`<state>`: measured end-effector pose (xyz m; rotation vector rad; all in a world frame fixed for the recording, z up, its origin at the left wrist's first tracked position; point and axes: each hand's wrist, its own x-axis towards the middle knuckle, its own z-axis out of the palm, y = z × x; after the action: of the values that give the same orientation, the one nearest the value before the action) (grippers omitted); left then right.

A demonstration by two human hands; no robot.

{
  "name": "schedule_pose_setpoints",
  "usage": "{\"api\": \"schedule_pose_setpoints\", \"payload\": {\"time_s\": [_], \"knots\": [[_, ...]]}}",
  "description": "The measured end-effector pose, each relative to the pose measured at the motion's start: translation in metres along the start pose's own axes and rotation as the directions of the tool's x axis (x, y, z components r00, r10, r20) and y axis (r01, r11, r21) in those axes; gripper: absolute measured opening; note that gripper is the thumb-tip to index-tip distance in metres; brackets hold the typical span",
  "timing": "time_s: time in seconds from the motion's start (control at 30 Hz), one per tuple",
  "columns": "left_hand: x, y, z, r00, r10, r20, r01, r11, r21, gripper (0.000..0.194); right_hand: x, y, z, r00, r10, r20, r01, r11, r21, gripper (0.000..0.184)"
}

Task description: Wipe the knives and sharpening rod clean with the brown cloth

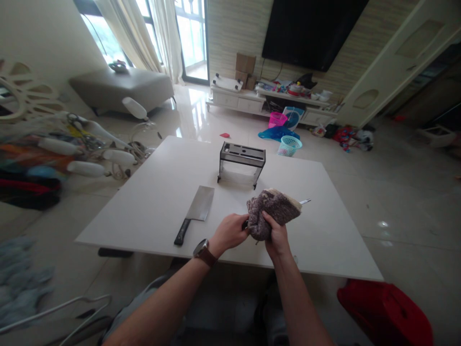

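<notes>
My left hand (230, 234), with a watch on its wrist, is closed around a dark handle, mostly hidden by the fingers. A folded brown-grey cloth (277, 209) is gripped in my right hand (278, 235), its thumb pressed on top. The cloth wraps over what looks like a knife, whose narrow shiny tip (306, 201) shows past its right side. To the left, a cleaver (201, 203) with a black handle lies flat on the white table (144, 202). A knife block (242, 153) with a slotted dark top and clear sides stands beyond my hands.
Past the table's far edge are a light-blue basket (289, 145) and a pink basket (278, 119) on the floor. A lamp with white shades (118, 157) stands close at the left. Something red (385, 312) is beside the near right corner.
</notes>
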<state>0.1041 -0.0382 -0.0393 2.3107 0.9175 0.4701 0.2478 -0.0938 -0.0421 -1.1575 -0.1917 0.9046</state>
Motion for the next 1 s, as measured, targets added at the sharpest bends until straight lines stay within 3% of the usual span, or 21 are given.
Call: {"api": "schedule_pose_setpoints", "payload": {"time_s": [1.0], "knots": [[-0.0001, 0.0011, -0.0002, 1.000, -0.008, 0.007, 0.008, 1.000, 0.024, 0.012, -0.0017, -0.0007, 0.0013, 1.000, 0.008, -0.005, -0.008, 1.000, -0.004, 0.047]]}}
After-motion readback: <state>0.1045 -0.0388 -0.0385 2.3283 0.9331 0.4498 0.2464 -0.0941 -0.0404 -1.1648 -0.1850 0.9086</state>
